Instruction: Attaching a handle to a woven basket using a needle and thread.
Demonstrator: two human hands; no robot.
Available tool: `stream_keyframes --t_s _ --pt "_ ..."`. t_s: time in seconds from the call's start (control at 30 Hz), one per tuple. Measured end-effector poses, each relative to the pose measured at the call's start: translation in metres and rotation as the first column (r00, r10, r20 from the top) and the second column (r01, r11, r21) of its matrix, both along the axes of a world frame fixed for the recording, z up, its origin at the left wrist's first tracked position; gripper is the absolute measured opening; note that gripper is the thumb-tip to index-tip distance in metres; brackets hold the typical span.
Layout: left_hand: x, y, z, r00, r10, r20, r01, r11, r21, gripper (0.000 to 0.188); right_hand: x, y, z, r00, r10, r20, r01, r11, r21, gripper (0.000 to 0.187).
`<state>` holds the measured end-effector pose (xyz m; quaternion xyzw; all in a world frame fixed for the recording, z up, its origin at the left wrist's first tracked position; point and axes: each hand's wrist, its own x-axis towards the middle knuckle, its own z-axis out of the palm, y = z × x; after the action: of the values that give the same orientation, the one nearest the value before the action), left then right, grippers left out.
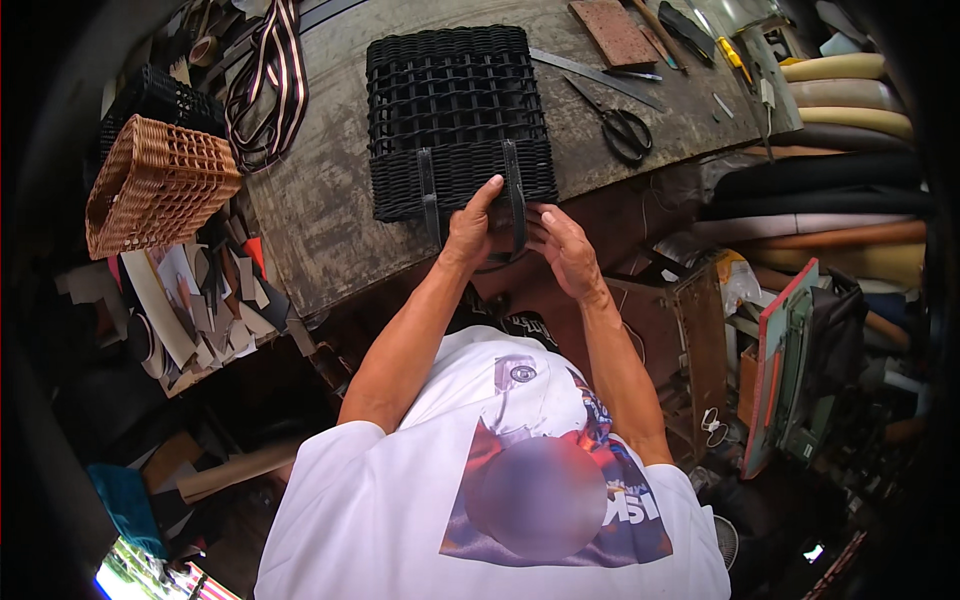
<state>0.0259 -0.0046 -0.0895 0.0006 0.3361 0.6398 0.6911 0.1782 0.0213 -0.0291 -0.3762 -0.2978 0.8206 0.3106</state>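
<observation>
Basket point(460, 120), black, open lattice between tightly woven bands, is placed at the near edge of the scuffed surface point(310, 220). Lower parts of two flat straps point(513, 165) are obscured around left hand point(470, 232) and right hand point(570, 255). Left fingers are mostly hidden; whether either hand's fingers are grasping cannot be told.

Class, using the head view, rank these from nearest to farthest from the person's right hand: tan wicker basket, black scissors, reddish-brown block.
1. Black scissors: on the tabletop, ahead and slightly right of the right hand.
2. Reddish-brown block: farther up the tabletop, beyond the scissors.
3. Tan wicker basket: well off to the left.
</observation>
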Motion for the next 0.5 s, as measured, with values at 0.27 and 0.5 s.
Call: stream_keyframes --t_s 0.27,0.5 --pt "0.001 0.004 -0.005 1.000 0.013 -0.018 -0.014 0.998 -0.066 0.025 0.000 0.011 0.009 0.741 -0.287 0.607 -0.333 0.627 0.704 0.012" --pt "0.001 0.002 0.009 1.000 0.018 -0.016 -0.017 0.998 0.065 0.024 0.000 -0.014 0.085 0.855 0.176 0.487 -0.400 0.823 0.404 0.011"
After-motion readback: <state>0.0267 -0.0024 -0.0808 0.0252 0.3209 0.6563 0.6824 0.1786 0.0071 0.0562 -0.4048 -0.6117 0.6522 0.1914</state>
